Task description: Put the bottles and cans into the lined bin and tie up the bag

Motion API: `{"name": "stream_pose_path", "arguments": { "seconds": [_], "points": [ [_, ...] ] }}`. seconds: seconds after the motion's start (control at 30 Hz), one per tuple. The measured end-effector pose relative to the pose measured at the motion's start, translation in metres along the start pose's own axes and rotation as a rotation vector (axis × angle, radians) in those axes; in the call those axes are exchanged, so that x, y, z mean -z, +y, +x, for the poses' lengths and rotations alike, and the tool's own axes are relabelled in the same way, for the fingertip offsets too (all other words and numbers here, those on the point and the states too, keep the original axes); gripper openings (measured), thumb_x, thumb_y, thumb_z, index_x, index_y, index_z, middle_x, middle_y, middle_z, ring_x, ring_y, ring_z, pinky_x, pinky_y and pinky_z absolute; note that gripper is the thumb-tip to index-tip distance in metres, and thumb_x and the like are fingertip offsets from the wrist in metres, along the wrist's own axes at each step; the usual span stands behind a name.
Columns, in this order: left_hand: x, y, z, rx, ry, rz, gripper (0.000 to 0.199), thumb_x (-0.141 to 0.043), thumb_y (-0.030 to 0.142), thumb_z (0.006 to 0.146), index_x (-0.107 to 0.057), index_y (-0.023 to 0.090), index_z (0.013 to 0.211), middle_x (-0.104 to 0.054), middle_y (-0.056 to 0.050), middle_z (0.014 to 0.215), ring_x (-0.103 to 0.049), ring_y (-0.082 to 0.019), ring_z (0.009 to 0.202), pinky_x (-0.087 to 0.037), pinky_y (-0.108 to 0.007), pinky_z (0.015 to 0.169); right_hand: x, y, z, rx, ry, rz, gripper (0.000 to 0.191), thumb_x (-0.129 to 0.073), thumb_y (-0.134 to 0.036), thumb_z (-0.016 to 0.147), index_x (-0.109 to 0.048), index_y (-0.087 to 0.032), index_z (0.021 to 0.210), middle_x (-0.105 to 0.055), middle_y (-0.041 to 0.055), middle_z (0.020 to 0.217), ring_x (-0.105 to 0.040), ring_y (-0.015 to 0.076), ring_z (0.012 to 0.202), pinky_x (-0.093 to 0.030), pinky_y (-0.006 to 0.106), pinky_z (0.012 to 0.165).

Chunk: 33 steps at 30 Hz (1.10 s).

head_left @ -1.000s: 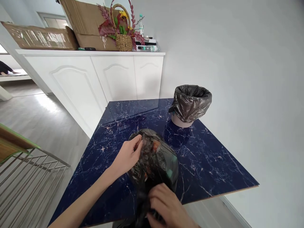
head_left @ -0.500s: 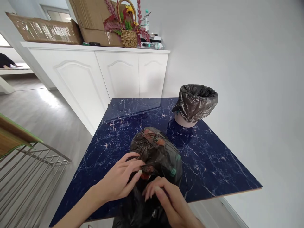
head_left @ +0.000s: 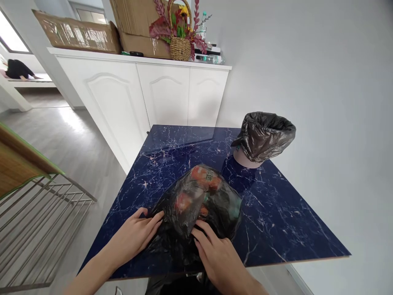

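Note:
A thin black plastic bag (head_left: 196,200) lies near the front edge of the dark blue marbled table (head_left: 276,221). Orange-red and green items show through its film. My left hand (head_left: 139,229) rests at the bag's left side, fingers apart on the loose plastic. On the near right side of the bag is my right hand (head_left: 215,250), its fingers bent against the plastic; whether they pinch it is hidden. A small pale bin (head_left: 247,159), lined with another black bag (head_left: 267,135), stands upright at the table's back right.
Behind the table, a white cabinet (head_left: 113,94) bears cardboard boxes (head_left: 76,35), a flower basket (head_left: 180,48) and bottles. A metal rack (head_left: 39,229) stands at the left. A person (head_left: 20,69) lies far back left.
The bag's top has spread flatter and leftward, showing more of the orange-red items. My left hand has moved left and down, off the bag's middle. The view has shifted slightly.

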<state>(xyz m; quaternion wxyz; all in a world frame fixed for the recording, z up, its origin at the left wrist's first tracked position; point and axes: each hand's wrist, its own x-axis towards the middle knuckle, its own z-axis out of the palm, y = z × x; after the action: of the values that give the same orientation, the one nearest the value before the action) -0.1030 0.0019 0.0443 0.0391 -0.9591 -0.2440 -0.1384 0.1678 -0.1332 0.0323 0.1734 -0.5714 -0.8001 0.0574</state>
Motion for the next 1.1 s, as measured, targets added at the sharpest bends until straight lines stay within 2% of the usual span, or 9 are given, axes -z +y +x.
{"name": "stream_pose_path", "arguments": {
  "seconds": [0.13, 0.23, 0.37, 0.5, 0.67, 0.8, 0.87, 0.97, 1.1],
  "points": [
    [-0.005, 0.0, 0.004, 0.07, -0.003, 0.072, 0.036, -0.031, 0.024, 0.115, -0.058, 0.017, 0.138, -0.071, 0.001, 0.065, -0.073, -0.025, 0.068, -0.051, -0.039, 0.081, -0.002, 0.0, -0.014, -0.08, 0.079, 0.037, 0.049, -0.03, -0.024, 0.113, -0.049, -0.028, 0.158, -0.047, 0.0146, 0.169, -0.079, 0.0179, 0.081, -0.062, 0.027, 0.054],
    [0.003, 0.008, 0.02, 0.074, 0.017, 0.106, 0.033, -0.031, 0.024, 0.115, -0.06, 0.017, 0.129, -0.074, -0.003, 0.078, -0.07, -0.024, 0.068, -0.05, -0.041, 0.082, -0.007, 0.002, -0.017, -0.149, 0.094, 0.056, 0.055, -0.029, -0.027, 0.114, -0.038, -0.031, 0.168, -0.035, 0.0155, 0.176, -0.077, 0.0149, 0.069, -0.061, 0.027, 0.051],
    [0.019, 0.028, 0.049, 0.019, 0.088, 0.123, 0.025, -0.042, 0.024, 0.111, -0.064, 0.016, 0.122, -0.074, -0.012, 0.114, -0.071, -0.029, 0.101, -0.048, -0.049, 0.1, -0.012, 0.011, -0.016, -0.207, 0.089, 0.051, 0.068, -0.035, -0.027, 0.112, -0.014, -0.032, 0.176, -0.026, 0.019, 0.178, -0.076, 0.0169, 0.064, -0.063, 0.031, 0.051],
    [0.02, 0.041, 0.071, -0.072, 0.053, 0.056, 0.022, -0.061, 0.034, 0.105, -0.068, 0.019, 0.12, -0.072, -0.012, 0.121, -0.065, -0.033, 0.12, -0.036, -0.057, 0.121, -0.01, 0.015, -0.017, -0.222, 0.058, 0.079, 0.078, -0.038, -0.024, 0.11, 0.002, -0.035, 0.176, -0.025, 0.0169, 0.179, -0.076, 0.0179, 0.063, -0.064, 0.034, 0.053],
    [-0.001, 0.038, 0.087, -0.104, -0.037, 0.007, 0.027, -0.075, 0.035, 0.098, -0.07, 0.023, 0.121, -0.074, -0.011, 0.122, -0.063, -0.034, 0.127, -0.029, -0.06, 0.127, -0.002, 0.023, -0.026, -0.294, 0.052, 0.151, 0.077, -0.038, -0.026, 0.11, 0.001, -0.041, 0.175, -0.018, 0.0144, 0.181, -0.074, 0.0151, 0.059, -0.06, 0.03, 0.046],
    [-0.007, 0.034, 0.098, -0.111, -0.111, 0.017, 0.023, -0.079, 0.029, 0.092, -0.068, 0.021, 0.11, -0.074, -0.012, 0.115, -0.068, -0.034, 0.117, -0.038, -0.058, 0.122, 0.004, 0.039, -0.034, -0.367, 0.074, 0.174, 0.074, -0.036, -0.029, 0.111, -0.001, -0.04, 0.176, -0.015, 0.0166, 0.181, -0.075, 0.017, 0.06, -0.063, 0.035, 0.051],
    [-0.001, 0.034, 0.103, -0.103, -0.145, -0.035, 0.027, -0.082, 0.023, 0.089, -0.066, 0.021, 0.111, -0.074, -0.01, 0.114, -0.07, -0.033, 0.114, -0.041, -0.056, 0.121, 0.008, 0.049, -0.036, -0.407, 0.103, 0.189, 0.072, -0.036, -0.03, 0.112, -0.004, -0.041, 0.175, -0.013, 0.0161, 0.182, -0.075, 0.0172, 0.063, -0.062, 0.036, 0.051],
    [0.016, 0.033, 0.104, -0.048, -0.174, -0.234, 0.045, -0.081, 0.019, 0.088, -0.063, 0.024, 0.129, -0.075, -0.007, 0.127, -0.069, -0.03, 0.123, -0.039, -0.055, 0.126, 0.018, 0.063, -0.033, -0.445, 0.17, 0.235, 0.071, -0.039, -0.032, 0.112, -0.009, -0.042, 0.175, -0.01, 0.0147, 0.183, -0.077, 0.0179, 0.069, -0.063, 0.036, 0.054],
    [0.038, 0.023, 0.087, 0.218, -0.126, -0.615, 0.067, -0.086, 0.046, 0.087, -0.059, 0.031, 0.147, -0.07, -0.007, 0.146, -0.063, -0.032, 0.139, -0.051, -0.051, 0.121, 0.03, 0.077, -0.024, -0.465, 0.274, 0.325, 0.07, -0.044, -0.038, 0.112, -0.013, -0.039, 0.175, -0.013, 0.0177, 0.182, -0.073, 0.0148, 0.065, -0.064, 0.035, 0.057]
  ]
}}
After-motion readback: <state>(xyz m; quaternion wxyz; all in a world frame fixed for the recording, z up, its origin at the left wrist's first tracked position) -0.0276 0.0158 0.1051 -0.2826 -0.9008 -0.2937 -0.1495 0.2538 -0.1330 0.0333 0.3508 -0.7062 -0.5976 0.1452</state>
